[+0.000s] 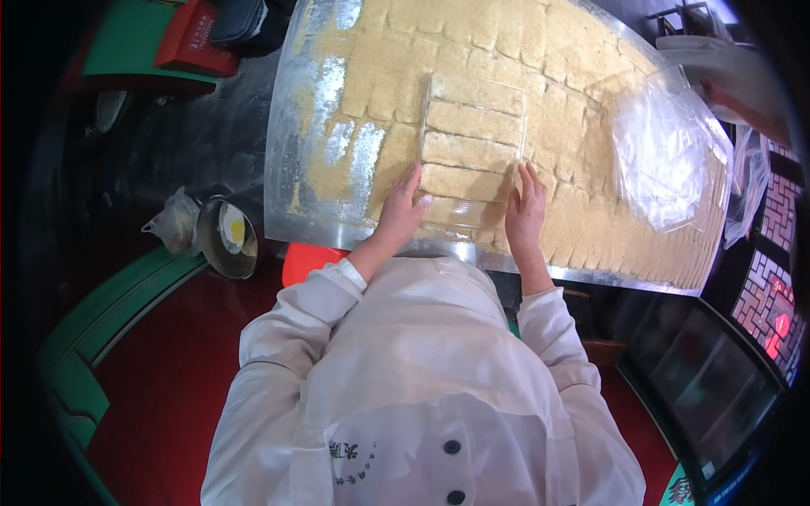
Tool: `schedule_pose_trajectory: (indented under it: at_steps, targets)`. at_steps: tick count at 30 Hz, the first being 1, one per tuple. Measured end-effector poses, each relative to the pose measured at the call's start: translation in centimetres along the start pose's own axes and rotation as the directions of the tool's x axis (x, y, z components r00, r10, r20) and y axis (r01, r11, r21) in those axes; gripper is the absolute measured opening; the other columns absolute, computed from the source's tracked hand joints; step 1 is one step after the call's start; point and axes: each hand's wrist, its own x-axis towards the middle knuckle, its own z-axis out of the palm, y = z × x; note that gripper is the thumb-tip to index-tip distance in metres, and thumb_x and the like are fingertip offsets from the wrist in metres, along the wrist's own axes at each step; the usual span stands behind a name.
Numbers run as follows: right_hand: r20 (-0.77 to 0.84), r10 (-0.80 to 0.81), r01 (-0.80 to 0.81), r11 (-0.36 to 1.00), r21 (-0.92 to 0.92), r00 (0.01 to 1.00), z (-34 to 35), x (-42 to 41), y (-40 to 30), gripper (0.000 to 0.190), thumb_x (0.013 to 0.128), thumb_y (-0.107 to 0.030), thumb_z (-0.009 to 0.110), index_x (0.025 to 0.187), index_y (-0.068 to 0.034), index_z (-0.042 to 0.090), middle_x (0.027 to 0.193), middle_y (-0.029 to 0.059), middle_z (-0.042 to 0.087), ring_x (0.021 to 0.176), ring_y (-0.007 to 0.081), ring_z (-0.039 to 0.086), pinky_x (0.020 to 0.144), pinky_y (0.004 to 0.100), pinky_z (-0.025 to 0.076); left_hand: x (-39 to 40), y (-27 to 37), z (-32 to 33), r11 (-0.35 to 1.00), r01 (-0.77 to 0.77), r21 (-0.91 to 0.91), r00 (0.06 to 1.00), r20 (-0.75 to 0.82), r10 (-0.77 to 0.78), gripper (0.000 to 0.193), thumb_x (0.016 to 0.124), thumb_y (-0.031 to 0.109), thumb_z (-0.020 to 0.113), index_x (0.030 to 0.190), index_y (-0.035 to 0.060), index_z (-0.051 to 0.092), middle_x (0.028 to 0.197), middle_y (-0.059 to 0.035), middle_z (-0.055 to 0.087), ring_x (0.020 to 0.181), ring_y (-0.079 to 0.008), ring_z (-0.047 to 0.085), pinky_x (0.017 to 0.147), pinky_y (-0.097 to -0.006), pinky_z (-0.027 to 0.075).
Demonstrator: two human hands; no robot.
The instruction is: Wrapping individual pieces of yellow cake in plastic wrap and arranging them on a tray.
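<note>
A clear plastic tray [459,218] lies on a layer of crumb-coated pastry strips on the metal table in front of me. Several crumb-coated pastry strips [471,152] lie crosswise in it, one behind another. At its near end, a ribbed stretch of the tray's bottom shows bare. My left hand [400,205] is against the tray's left edge, thumb over the rim. On the opposite edge my right hand [526,209] rests with its fingers pointing away from me. Both hands hold the tray between them.
Rows of pastry strips [607,215] cover much of the metal table [285,209]. A pile of clear plastic trays [661,152] sits on them at right. Another person's arm [747,111] shows beyond. A metal bowl [243,259] and a plastic bag [174,221] are at left.
</note>
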Motion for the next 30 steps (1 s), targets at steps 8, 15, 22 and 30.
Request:
schedule_pose_trajectory:
  at_steps: [8,15,22,30]
  targets:
    - [0.101,-0.311,0.3,0.948,0.11,0.945,5.1,14.8,-11.4,0.026,0.085,-0.008,0.072,0.11,-0.008,0.07,0.107,0.0102,0.064,0.103,0.0296,0.058,0.086,0.0396,0.051,0.0,-0.7,-4.0,0.997,-0.019,-0.077,0.992,-0.125,0.009,0.056,0.09,0.006,0.062,0.143,-0.0001,0.045,0.146,-0.0193,0.049,0.135,-0.036,0.045,0.114,-0.0418,0.036]
    - [0.342,-0.294,0.355,0.926,-0.131,0.893,16.2,25.8,-17.3,0.023,0.085,-0.022,0.071,0.103,-0.009,0.073,0.104,0.0123,0.064,0.106,0.0307,0.059,0.088,0.0408,0.052,-0.5,-3.0,-8.7,0.993,-0.058,-0.107,0.973,-0.229,0.032,0.048,0.09,0.004,0.061,0.137,0.0044,0.053,0.139,-0.0168,0.055,0.13,-0.0347,0.05,0.11,-0.0412,0.04]
    - [0.422,-0.004,0.083,0.982,-0.168,0.907,20.2,28.6,-19.0,0.026,0.081,-0.026,0.077,0.098,-0.007,0.072,0.112,0.0127,0.063,0.113,0.032,0.059,0.093,0.0428,0.051,-0.5,-5.8,-10.6,0.97,-0.023,-0.243,0.967,-0.252,-0.04,0.045,0.09,0.003,0.06,0.135,0.0057,0.056,0.136,-0.0157,0.057,0.127,-0.0336,0.052,0.109,-0.0406,0.041]
    - [0.503,0.155,-0.075,0.982,-0.175,0.85,20.9,28.2,-20.5,0.034,0.08,-0.027,0.075,0.105,-0.006,0.067,0.111,0.0173,0.068,0.107,0.0353,0.065,0.091,0.0456,0.052,1.0,-6.1,-12.3,0.965,-0.013,-0.26,0.98,-0.196,-0.039,0.044,0.09,0.001,0.06,0.133,0.0054,0.057,0.134,-0.0157,0.058,0.126,-0.0328,0.054,0.108,-0.04,0.043]
